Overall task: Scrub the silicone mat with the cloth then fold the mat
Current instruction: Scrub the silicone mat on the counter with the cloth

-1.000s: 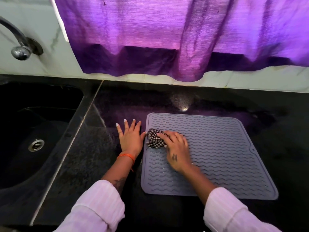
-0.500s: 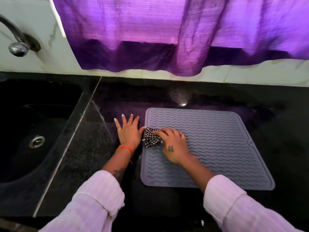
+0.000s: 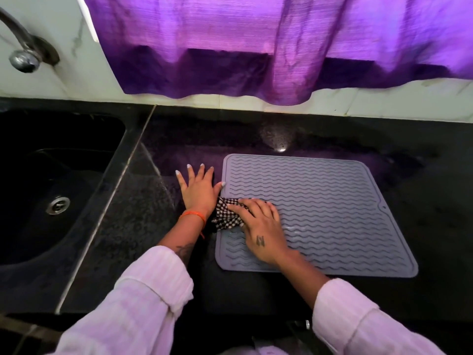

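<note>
From the head camera, a grey silicone mat (image 3: 320, 216) with wavy ridges lies flat on the black stone bench (image 3: 422, 201), right of centre, its near edge close to the person. The right hand (image 3: 261, 226) rests on the left part of the mat, fingers curled over a bunched black-and-white checked cloth (image 3: 226, 216) and pressing it down at the mat's left edge; part of the cloth hangs just off that edge onto the bench. The left hand (image 3: 198, 189) lies flat on the bench just beside the mat's left edge, fingers straight and spread, holding nothing; its thumb tip touches the mat's rim, and the heel of the hand sits against the cloth. An orange thread band (image 3: 193, 215) circles the left wrist, and both forearms come out of pale pink sleeves (image 3: 143, 303) at the bottom of the picture. To the left, a dark sink (image 3: 84, 134) is set into the bench, with a metal drain (image 3: 58, 204) in its floor and a chrome tap (image 3: 21, 53) above its far corner. A purple curtain (image 3: 256, 47) hangs over the pale wall tiles (image 3: 64, 73) behind the bench, its hem ending just above the bench's back edge.
</note>
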